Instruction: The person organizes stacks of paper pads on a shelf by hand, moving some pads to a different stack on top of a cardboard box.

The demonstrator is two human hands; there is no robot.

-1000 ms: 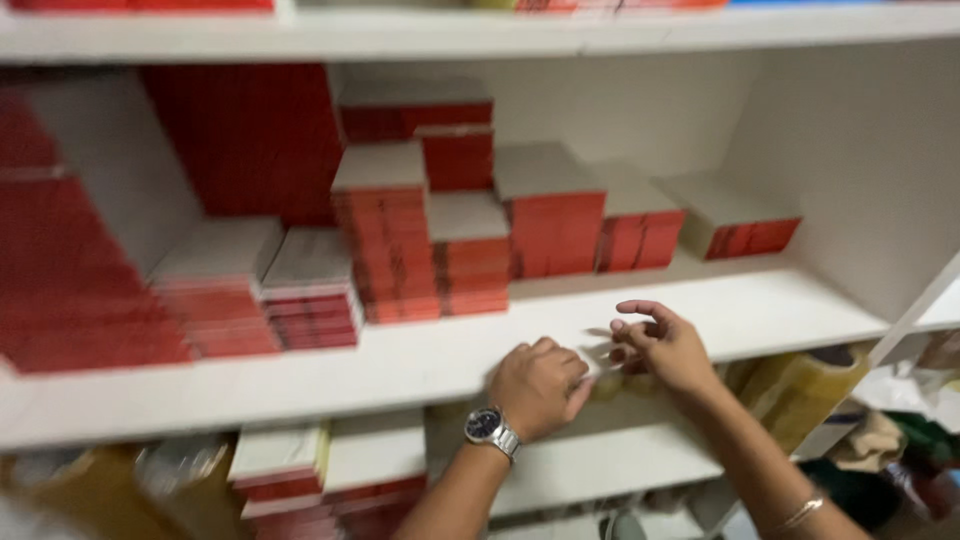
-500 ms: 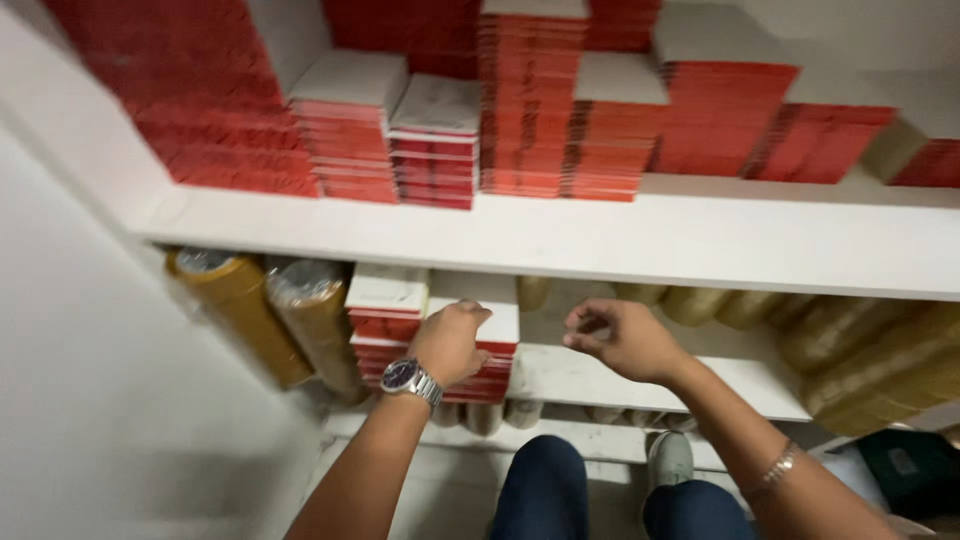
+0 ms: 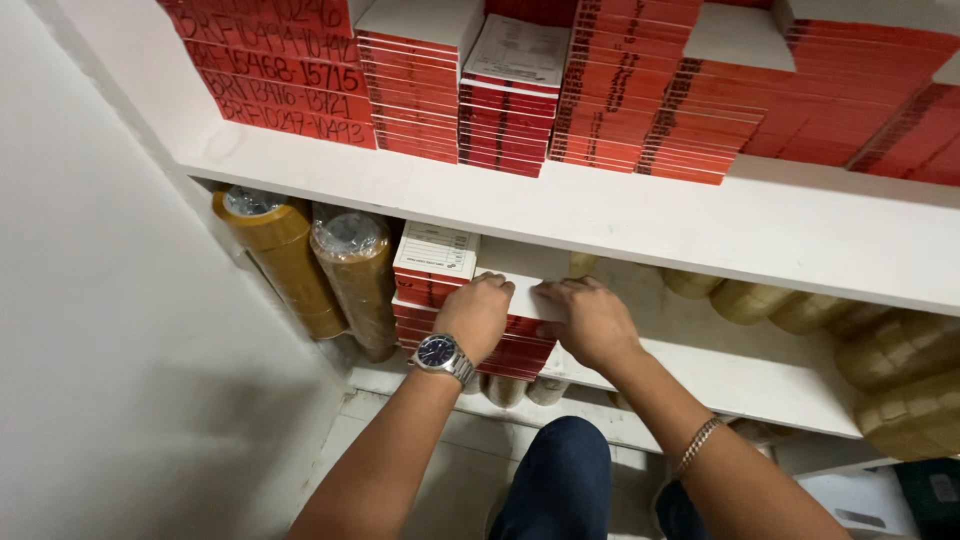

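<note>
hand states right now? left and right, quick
Left hand: closed, gripping the white-topped red booklet stack on the lower shelf.
Right hand: fingers curled on the same stack's white top.

- booklet stacks [image 3: 640,110] on upper shelf: red spines, some with dark handwritten marks, white tops
- one stack top [image 3: 518,50]: white sheet, faint grey printed lines
- shelves [image 3: 700,215]: plain white
- lower-shelf stack [image 3: 435,290]: red spines, white cover with grey print
- white cover [image 3: 520,262] under both hands: plain white, no pattern
- tape rolls [image 3: 320,265] at left: tan-brown under clear glossy wrap
- more tape rolls [image 3: 900,370] at right: duller tan-olive
- left hand [image 3: 478,315]: wristwatch [image 3: 437,352] with dark blue dial, silver metal band
- right hand [image 3: 592,322]: thin silver bracelet [image 3: 697,446]
- trousers [image 3: 555,480]: dark navy
- side wall [image 3: 90,330]: plain off-white, grey in shadow
</note>
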